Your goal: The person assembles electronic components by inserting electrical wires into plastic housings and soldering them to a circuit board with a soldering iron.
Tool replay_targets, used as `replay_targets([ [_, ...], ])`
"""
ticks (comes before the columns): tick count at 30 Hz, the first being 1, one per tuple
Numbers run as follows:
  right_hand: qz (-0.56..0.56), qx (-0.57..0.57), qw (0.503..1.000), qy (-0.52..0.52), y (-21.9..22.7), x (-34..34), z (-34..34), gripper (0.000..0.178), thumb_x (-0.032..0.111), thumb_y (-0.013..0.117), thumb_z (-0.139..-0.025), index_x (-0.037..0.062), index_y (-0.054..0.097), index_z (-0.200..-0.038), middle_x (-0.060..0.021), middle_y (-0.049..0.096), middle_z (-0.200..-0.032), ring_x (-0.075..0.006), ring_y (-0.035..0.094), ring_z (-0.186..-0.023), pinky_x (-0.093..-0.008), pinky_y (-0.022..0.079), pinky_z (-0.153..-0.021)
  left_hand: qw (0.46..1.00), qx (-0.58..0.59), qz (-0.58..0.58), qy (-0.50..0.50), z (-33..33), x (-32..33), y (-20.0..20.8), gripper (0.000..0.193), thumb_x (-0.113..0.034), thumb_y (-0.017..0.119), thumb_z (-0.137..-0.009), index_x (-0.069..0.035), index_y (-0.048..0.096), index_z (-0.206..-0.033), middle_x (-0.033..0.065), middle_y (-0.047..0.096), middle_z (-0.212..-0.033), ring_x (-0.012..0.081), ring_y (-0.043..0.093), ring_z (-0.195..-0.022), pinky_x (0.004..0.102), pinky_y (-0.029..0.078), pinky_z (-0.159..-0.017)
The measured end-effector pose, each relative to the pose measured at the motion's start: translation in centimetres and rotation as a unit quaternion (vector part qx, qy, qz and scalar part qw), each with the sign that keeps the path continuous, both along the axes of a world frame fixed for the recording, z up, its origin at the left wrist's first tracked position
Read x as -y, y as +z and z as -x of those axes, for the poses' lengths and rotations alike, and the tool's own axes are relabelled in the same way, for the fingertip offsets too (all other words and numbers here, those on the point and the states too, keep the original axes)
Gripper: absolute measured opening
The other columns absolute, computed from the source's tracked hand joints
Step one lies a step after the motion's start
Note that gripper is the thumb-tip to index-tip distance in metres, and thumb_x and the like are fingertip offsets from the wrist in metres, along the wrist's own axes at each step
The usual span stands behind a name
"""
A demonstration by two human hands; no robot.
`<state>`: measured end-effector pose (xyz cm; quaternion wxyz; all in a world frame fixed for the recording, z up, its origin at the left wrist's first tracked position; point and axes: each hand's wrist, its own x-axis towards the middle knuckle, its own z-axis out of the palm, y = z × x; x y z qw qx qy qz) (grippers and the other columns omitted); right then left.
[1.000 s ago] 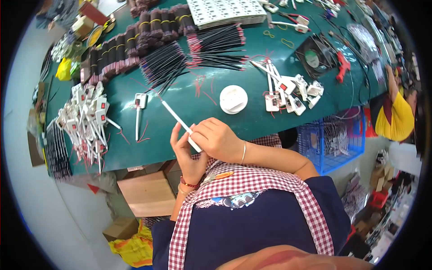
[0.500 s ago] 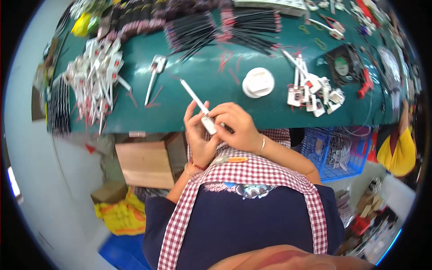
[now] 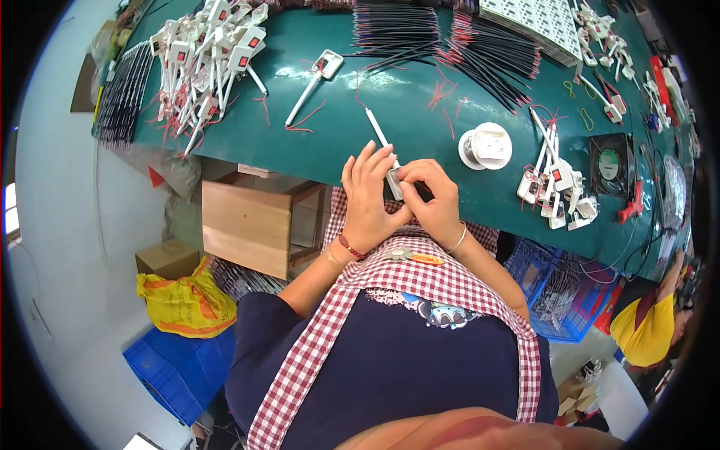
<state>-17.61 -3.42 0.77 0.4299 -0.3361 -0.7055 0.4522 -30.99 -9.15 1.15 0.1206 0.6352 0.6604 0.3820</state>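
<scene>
Between my two hands is a white plastic stick-shaped housing (image 3: 380, 129), a thin tube with a small box at its near end. It points away from me, and a thin red wire trails from the tip. My left hand (image 3: 366, 201) steadies it, fingers extended along the tube and thumb near the box. The fingertips of my right hand (image 3: 433, 196) pinch at the box end and partly hide it. A similar housing (image 3: 304, 101) with red wires lies ahead to the left. A round white dish-like stand (image 3: 470, 152) with a white piece on top is to the right.
Similar housings with red switches pile up (image 3: 202, 56) at far left; a smaller group (image 3: 551, 180) lies right. Black wire bundles (image 3: 395, 30) and a white tray (image 3: 525, 22) are farther back. A black fan (image 3: 613, 169) and red-handled tool (image 3: 631, 204) sit right. Someone in yellow (image 3: 646, 330) is nearby.
The view has shifted, so the table and hands appear displaced. My left fingers have straightened along the tube, and my right fingers remain at the box end.
</scene>
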Motion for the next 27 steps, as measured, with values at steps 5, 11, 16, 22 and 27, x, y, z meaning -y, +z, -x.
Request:
replay_targets([
  [5, 0.010, -0.004, 1.000, 0.004, -0.1, 0.2, 0.2, 0.012, -0.005, 0.066, -0.076, 0.0018, 0.059, -0.084, -0.0099, 0.065, -0.087, -0.0253, 0.062, -0.085, -0.0340, 0.050, -0.073, 0.995, 0.033, -0.019, -0.093, 1.8, -0.6, 0.5, 0.042, -0.009, 0.072, -0.070, -0.004, 0.059, -0.110, 0.0102, 0.062, -0.119, 0.0296, 0.053, -0.121, 0.0442, 0.038, -0.102],
  [11, -0.005, 0.020, 1.000, -0.002, -0.1, 0.0, 0.1, 0.013, -0.003, 0.068, -0.076, 0.0017, 0.060, -0.085, -0.0109, 0.062, -0.085, -0.0268, 0.060, -0.080, -0.0343, 0.049, -0.071, 0.992, 0.074, -0.032, -0.100, 2.2, -1.1, 0.1, 0.024, 0.003, 0.068, -0.070, -0.003, 0.064, -0.093, 0.0091, 0.067, -0.109, 0.0297, 0.059, -0.112, 0.0398, 0.049, -0.091],
  [16, 0.058, 0.036, 0.997, -0.038, 0.7, 0.3, -0.2, 0.019, -0.002, 0.065, -0.079, 0.0019, 0.063, -0.098, -0.0113, 0.060, -0.085, -0.0222, 0.061, -0.080, -0.0317, 0.050, -0.067, 0.995, 0.040, -0.042, -0.085, 1.1, -1.7, -0.1, 0.016, 0.003, 0.067, -0.072, -0.003, 0.062, -0.085, 0.0090, 0.066, -0.107, 0.0308, 0.056, -0.113, 0.0402, 0.048, -0.093],
  [22, -0.129, 0.042, 0.991, -0.017, 0.1, -0.4, 0.3, 0.015, 0.001, 0.069, -0.077, 0.0009, 0.060, -0.089, -0.0126, 0.060, -0.087, -0.0311, 0.058, -0.084, -0.0376, 0.050, -0.072, 0.997, -0.005, -0.053, -0.057, 1.2, -1.7, -0.8, 0.009, 0.001, 0.060, -0.080, -0.002, 0.063, -0.088, 0.0095, 0.067, -0.108, 0.0346, 0.058, -0.110, 0.0419, 0.049, -0.088],
  [27, -0.207, 0.113, 0.970, -0.050, 0.2, -0.7, 0.2, 0.013, 0.002, 0.062, -0.075, 0.0009, 0.055, -0.086, -0.0132, 0.054, -0.085, -0.0304, 0.054, -0.082, -0.0374, 0.048, -0.072, 0.997, -0.020, -0.042, -0.055, 0.8, -2.6, -0.9, 0.007, -0.002, 0.054, -0.085, 0.000, 0.061, -0.087, 0.0119, 0.067, -0.110, 0.0352, 0.057, -0.111, 0.0418, 0.048, -0.090],
])
